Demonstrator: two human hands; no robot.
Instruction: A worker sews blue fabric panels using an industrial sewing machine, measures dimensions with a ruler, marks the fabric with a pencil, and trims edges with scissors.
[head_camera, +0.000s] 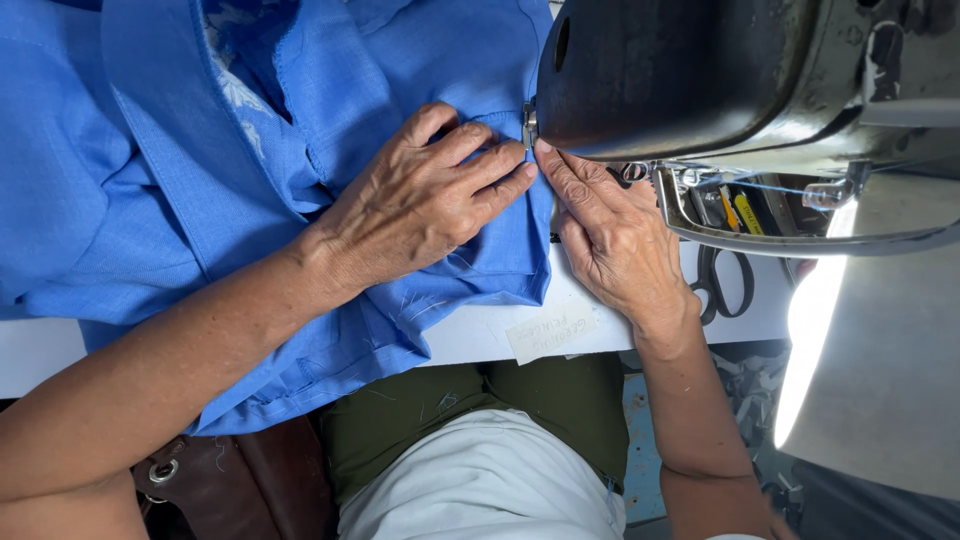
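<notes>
Head view: left hand (420, 200) and right hand (610, 235), grips spread flat, nothing pinched, on blue fabric (150, 200) beside sewing machine (700, 70).

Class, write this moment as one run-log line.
left hand: flat on blue fabric | right hand: fingertips at fabric edge under sewing machine | scissors: on table

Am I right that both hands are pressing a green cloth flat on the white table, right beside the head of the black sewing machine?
Not quite: the cloth is blue, not green, as the head view shows. The rest holds: the left hand and the right hand both press it flat on the white table, right beside the head of the black sewing machine.
</notes>
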